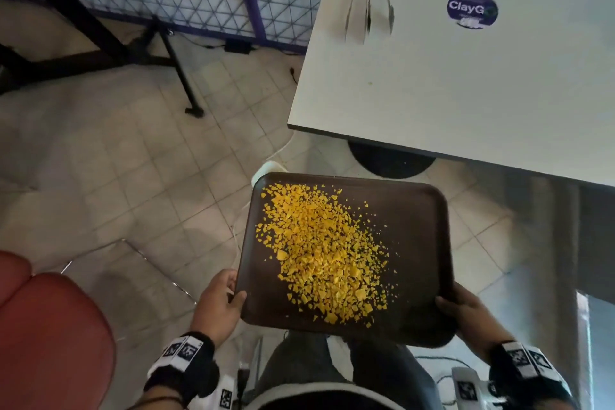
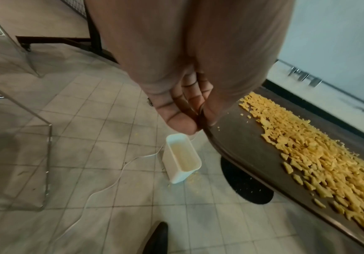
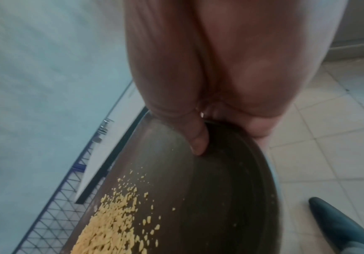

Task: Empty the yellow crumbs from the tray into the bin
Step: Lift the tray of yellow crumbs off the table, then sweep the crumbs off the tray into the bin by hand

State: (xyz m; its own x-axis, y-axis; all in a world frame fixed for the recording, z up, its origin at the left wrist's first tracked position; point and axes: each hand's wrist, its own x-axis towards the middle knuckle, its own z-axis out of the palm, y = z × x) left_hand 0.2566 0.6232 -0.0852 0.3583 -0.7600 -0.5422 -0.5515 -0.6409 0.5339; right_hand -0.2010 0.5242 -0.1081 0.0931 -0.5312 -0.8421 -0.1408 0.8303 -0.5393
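Observation:
A dark brown tray [image 1: 419, 243] is held in the air above the tiled floor, with a heap of yellow crumbs [image 1: 322, 253] spread over its left and middle. My left hand [image 1: 223, 299] grips the tray's near left corner, thumb on top. My right hand [image 1: 466, 309] grips the near right corner, thumb [image 3: 196, 142] over the rim. A small white bin [image 2: 182, 158] stands on the floor below the tray's far left corner; in the head view only its rim [image 1: 268, 167] shows beyond the tray. A few crumbs lie on the floor beside the bin.
A white table [image 1: 466, 76] with metal tongs [image 1: 367, 0] and a round sticker stands at the right, its black base [image 1: 389, 160] just beyond the tray. A red seat [image 1: 50, 336] is at the left. A thin white cable [image 2: 103, 185] runs across the floor by the bin.

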